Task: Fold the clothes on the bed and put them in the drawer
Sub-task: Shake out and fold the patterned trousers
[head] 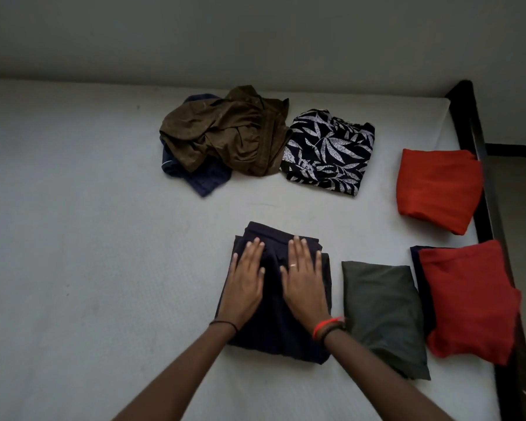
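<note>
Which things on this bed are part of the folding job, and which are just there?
Job: navy garment under left hand and right hand; brown heap; leaf-print top; folded olive and red pieces.
Just there: bed frame, wall.

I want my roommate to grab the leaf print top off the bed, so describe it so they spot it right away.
On the white mattress, look toward the far edge by the wall. There, right of the crumpled olive-brown garment and left of the folded orange-red cloth, lies the folded black top with pale leaf print. It is the only patterned piece; everything else is plain.
</note>
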A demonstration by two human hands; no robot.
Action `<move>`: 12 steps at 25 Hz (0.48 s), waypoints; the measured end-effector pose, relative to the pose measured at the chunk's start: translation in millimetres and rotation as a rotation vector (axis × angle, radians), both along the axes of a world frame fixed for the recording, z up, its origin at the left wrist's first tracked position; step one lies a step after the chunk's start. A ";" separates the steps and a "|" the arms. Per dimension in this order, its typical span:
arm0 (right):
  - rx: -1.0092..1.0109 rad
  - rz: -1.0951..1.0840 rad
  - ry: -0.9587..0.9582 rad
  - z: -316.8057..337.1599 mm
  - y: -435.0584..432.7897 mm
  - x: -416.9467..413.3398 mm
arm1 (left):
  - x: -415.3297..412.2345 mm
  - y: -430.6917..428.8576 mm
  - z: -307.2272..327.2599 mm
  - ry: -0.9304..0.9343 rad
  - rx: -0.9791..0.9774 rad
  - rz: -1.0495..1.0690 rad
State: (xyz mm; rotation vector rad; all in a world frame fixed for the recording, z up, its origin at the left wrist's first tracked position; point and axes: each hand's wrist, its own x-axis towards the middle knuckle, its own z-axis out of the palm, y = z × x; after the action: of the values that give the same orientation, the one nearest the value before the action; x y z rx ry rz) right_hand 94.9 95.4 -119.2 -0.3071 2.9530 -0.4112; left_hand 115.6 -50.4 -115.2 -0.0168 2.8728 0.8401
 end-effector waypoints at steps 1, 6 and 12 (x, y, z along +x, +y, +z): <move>0.016 0.033 -0.004 -7.5 -3.0 11.6 | 9.5 6.6 -10.5 -0.014 -0.077 -0.059; 0.136 0.149 -0.010 -49.1 17.6 14.4 | 26.2 5.0 -48.5 -0.041 -0.280 -0.161; 0.110 0.212 0.095 -74.8 29.2 4.4 | 25.1 0.5 -70.2 0.014 -0.343 -0.177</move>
State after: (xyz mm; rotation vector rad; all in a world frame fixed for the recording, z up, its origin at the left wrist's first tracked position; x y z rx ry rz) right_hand 99.2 124.5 -194.1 -0.6348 2.9768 -0.2117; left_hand 140.7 -49.9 -185.4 0.2022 2.9381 0.3123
